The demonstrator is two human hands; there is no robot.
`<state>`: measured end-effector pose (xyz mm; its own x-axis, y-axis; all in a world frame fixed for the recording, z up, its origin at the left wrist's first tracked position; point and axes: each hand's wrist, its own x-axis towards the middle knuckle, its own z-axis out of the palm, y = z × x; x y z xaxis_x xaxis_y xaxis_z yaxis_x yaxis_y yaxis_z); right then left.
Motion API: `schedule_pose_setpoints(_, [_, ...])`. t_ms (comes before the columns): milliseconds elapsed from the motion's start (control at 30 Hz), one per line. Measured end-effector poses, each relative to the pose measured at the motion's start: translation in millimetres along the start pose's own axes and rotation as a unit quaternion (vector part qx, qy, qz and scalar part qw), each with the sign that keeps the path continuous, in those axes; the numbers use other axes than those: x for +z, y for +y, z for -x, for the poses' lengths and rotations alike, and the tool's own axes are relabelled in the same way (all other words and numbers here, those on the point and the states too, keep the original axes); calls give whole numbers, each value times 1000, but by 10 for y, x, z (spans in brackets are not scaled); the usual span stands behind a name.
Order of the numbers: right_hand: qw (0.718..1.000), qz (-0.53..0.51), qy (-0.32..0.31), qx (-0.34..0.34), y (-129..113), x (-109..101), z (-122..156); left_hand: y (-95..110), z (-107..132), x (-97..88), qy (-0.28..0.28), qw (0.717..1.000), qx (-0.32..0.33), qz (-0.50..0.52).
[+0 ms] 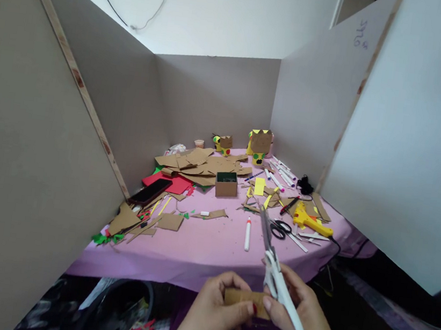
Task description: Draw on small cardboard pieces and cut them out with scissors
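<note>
My left hand [215, 308] pinches a small strip of brown cardboard [245, 298] low in the view, in front of the table edge. My right hand [306, 317] grips white-handled scissors [276, 280] whose blades point up and away over the table; its thumb also rests on the cardboard strip. Both hands are closed. On the pink tablecloth [201, 249] beyond them lie a white glue stick [247, 233], black-handled scissors [281, 228] and a yellow glue gun [310, 220].
A pile of brown cardboard pieces [200, 165], a small open cardboard box [226, 183], a phone [150, 191] on red paper, several markers [280, 175] and two cardboard figures [259, 143] crowd the table. Tall grey boards wall in the left, back and right. A dark bin [119, 314] sits below.
</note>
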<state>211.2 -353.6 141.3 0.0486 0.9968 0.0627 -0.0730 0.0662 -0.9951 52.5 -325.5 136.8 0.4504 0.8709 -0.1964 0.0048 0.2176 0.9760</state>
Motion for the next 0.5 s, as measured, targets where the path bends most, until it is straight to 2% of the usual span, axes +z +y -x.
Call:
schedule_pose_setpoints(67, [998,-37,44,8,50,42,15,-52,-44,-12,32,998,12,53])
schedule_pose_setpoints(167, [994,-63,88,-6,148,99,12,-136,-82,37,46,993,14,111])
schedule_pose_setpoints(233, [995,-60,84,-12,200,115,6,-171,-82,82,60,989,11,135])
schedule_pose_setpoints(333, [1000,-25,7,-14,243,47,39,-176,-67,90,99,985,19,143])
schedule_pose_setpoints(500, [989,89,-116,5,281,-286,255,-135,-43,0,168,978,42,115])
